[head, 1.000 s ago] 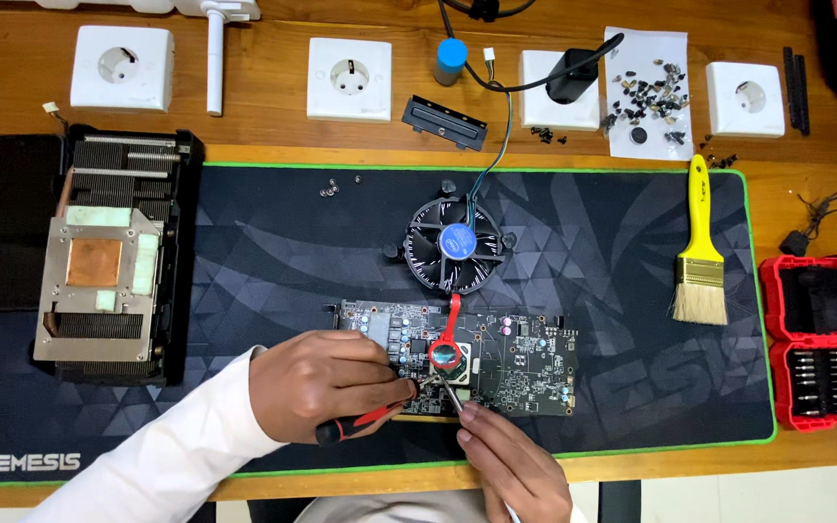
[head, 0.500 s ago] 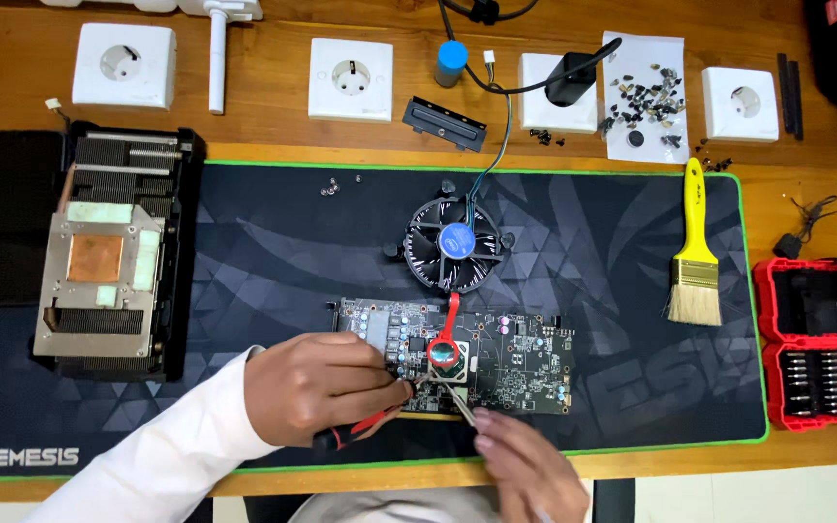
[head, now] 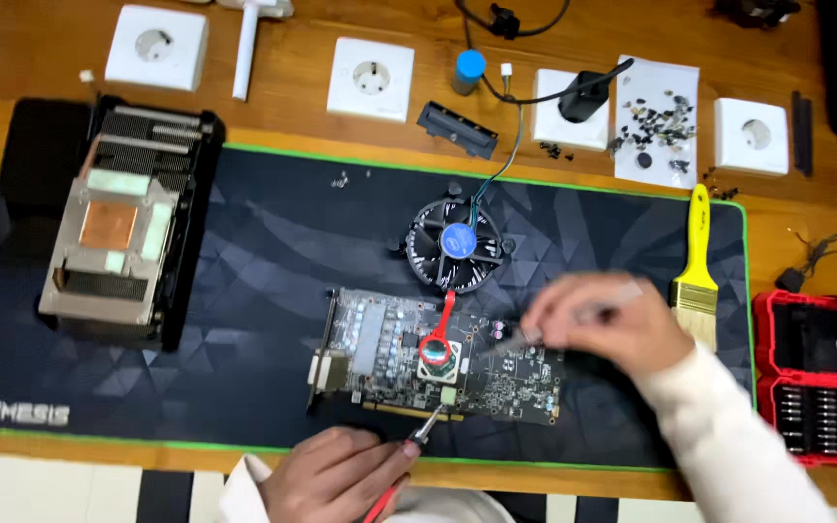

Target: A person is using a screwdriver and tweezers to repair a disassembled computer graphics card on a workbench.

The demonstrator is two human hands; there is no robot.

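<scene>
A bare graphics card board [head: 385, 349] lies on the dark desk mat [head: 244, 252]. A red tool with a round head [head: 437, 341] rests on the chip in the board's middle. My left hand [head: 331, 475] is at the mat's near edge, holding a red-handled screwdriver [head: 425, 426] whose tip touches the board's near edge. My right hand [head: 604, 324] hovers blurred over the board's right end, fingers closed on a thin pale tool [head: 520, 339] that points at the board.
A round black cooler fan [head: 457, 242] sits just behind the board. A large heatsink [head: 113, 242] lies at the left. To the right are a yellow brush [head: 697, 261] and a red bit case [head: 821, 378]. White sockets [head: 370, 77] and a paper with small screws [head: 656, 121] line the back.
My left hand slid off the board toward me, keeping the screwdriver. My right hand rose from the near edge to the board's right end, now with a thin tool.
</scene>
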